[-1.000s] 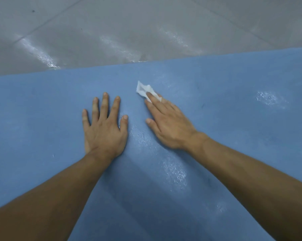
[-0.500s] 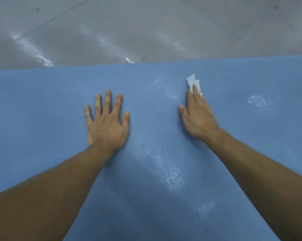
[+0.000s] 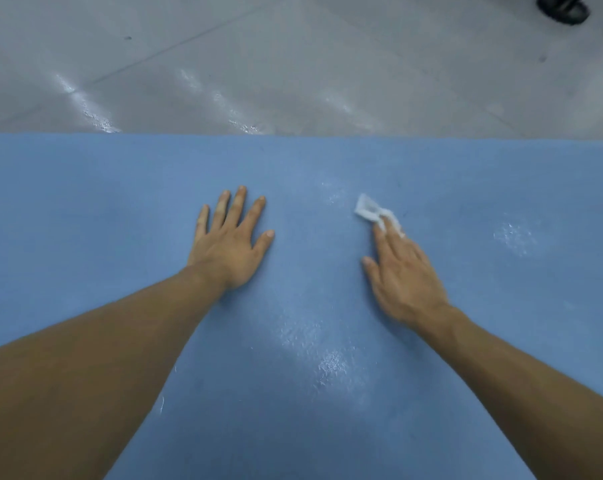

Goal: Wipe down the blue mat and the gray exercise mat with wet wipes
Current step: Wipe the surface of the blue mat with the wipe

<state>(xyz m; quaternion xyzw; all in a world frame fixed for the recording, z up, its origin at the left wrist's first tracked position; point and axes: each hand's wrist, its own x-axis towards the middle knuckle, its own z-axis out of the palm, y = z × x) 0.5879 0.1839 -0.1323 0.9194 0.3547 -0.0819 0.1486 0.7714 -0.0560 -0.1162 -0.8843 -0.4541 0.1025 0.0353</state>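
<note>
My left hand lies flat on the big soft blue foam mat. Its fingers are straight and spread out, and it holds nothing. I think it is there to prop me up and to stop the mat from sliding. My right hand is flat too, with straight fingers pressing a small crumpled white wet wipe down onto the mat. The wipe sits under my fingertips and pokes out past them, toward the far edge of the mat. It is not squeezed in a fist. Some shiny wet patches show on the mat between my arms, and there is one more patch off to the right. So I think the middle part is already wiped. The far left side looks dull and dry, and so does the near corner by my left arm, so I think those parts are left to do. Past the mat is a shiny gray tiled floor, with a dark thing in the top right corner that I cannot make out. The gray exercise mat is not in view here, so I guess that one comes after the blue one.
</note>
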